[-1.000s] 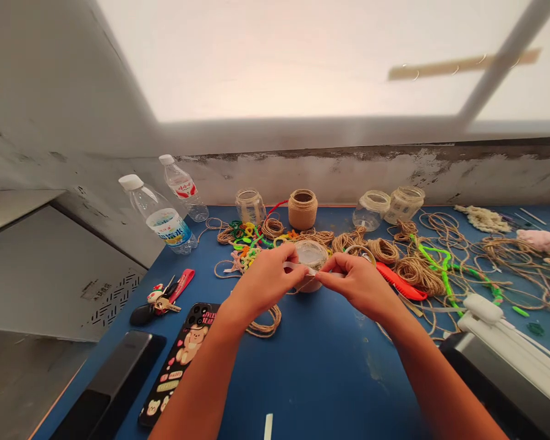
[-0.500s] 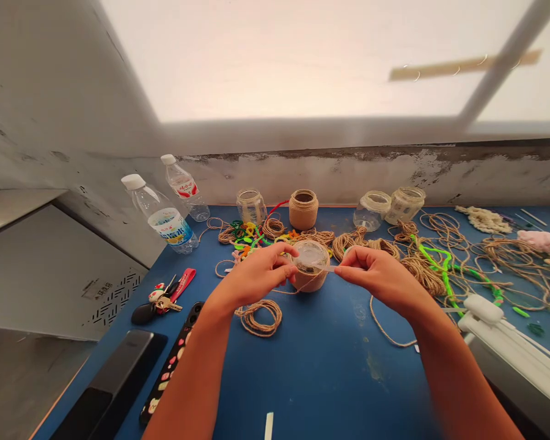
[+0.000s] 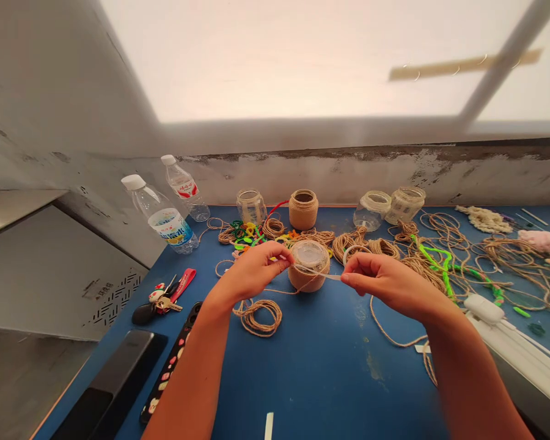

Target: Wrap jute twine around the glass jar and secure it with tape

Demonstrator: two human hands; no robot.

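Both hands stretch a narrow strip of tape (image 3: pixel 318 273) between them, above a twine-wrapped jar (image 3: pixel 305 282). My left hand (image 3: pixel 256 272) pinches one end at the jar's left side. Fingers closed, my right hand (image 3: pixel 382 281) grips the other end to the right of the jar, and a pale tape roll (image 3: pixel 347 252) shows just behind those fingers. The jar has a round, clear glass face on top and twine around its side. A loose tail of twine runs left from it toward a small twine coil (image 3: pixel 259 319) on the table.
Behind stand another twine-wrapped jar (image 3: pixel 303 211) and glass jars (image 3: pixel 251 208). Twine bundles (image 3: pixel 421 275) and green pipe cleaners (image 3: pixel 444 269) lie to the right, near a white case (image 3: pixel 483 307). Bottles (image 3: pixel 172 229), keys (image 3: pixel 165 302) and a phone (image 3: pixel 176 360) are on the left.
My right hand has shifted slightly right and down, and the strip between the hands is longer. The tape roll shows more. My left hand has moved slightly left.
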